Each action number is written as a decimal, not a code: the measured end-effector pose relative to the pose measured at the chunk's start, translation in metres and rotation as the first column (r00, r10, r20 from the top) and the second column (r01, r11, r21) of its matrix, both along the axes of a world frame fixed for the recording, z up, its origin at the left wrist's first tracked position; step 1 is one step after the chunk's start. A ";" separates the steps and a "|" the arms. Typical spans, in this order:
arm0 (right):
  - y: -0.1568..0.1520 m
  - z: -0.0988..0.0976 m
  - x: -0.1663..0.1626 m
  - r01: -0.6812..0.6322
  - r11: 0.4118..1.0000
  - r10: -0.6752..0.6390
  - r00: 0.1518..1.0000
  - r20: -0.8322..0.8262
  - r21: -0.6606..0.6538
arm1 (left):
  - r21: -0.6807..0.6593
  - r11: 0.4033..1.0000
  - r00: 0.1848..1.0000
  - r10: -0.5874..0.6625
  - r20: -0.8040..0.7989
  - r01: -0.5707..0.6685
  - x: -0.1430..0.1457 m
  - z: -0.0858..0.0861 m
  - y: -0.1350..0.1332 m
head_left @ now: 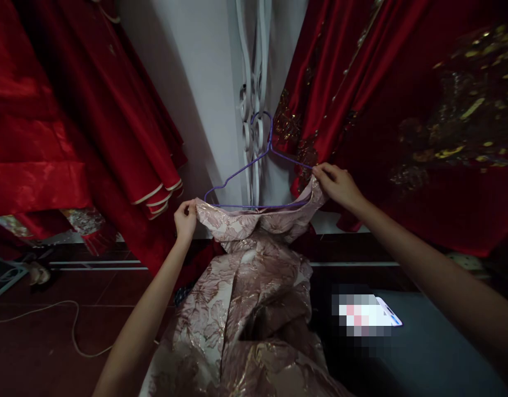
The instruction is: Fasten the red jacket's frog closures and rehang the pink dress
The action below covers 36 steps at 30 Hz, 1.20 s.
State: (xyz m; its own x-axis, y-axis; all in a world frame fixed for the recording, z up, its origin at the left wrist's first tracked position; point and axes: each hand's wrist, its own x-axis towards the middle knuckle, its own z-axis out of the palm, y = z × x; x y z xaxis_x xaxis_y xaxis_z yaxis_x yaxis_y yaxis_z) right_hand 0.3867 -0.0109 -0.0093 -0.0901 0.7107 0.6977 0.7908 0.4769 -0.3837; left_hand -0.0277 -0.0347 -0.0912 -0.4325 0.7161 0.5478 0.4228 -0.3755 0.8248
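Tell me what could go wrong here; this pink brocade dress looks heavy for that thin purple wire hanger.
1. The pink brocade dress sits on the purple wire hanger only at its top edge, pinched by the left hand and right hand; most of it hangs below, so it may slide off if either hand lets go.
2. The thin wire may bend under that weight.
3. The white cord on the floor beside the dress could snag the hem or trip a foot.

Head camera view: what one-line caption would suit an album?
Two hands fit a pink brocade garment onto a purple wire hanger among hanging red robes.
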 end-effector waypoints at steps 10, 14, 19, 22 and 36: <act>-0.001 0.002 0.001 -0.044 0.998 0.044 0.999 -0.005 -0.038 | 0.029 0.998 0.990 0.052 0.128 -0.057 0.003 -0.019 -0.002; 0.000 0.003 0.002 -0.039 0.999 0.039 0.999 0.000 -0.034 | 0.054 0.998 0.993 0.029 0.112 -0.035 0.001 -0.015 -0.003; -0.002 0.004 0.000 -0.043 0.998 0.043 0.999 -0.010 -0.048 | 0.081 0.996 0.999 -0.025 0.020 0.023 0.003 0.010 0.002; -0.004 0.003 -0.007 -0.098 0.991 0.094 0.995 -0.045 -0.092 | 0.147 0.983 0.987 -0.087 -0.131 0.106 0.018 0.046 0.006; 0.005 0.004 -0.011 -0.192 0.961 0.111 0.929 -0.353 -0.202 | -0.132 0.898 0.900 -0.395 0.182 0.421 0.014 0.069 0.031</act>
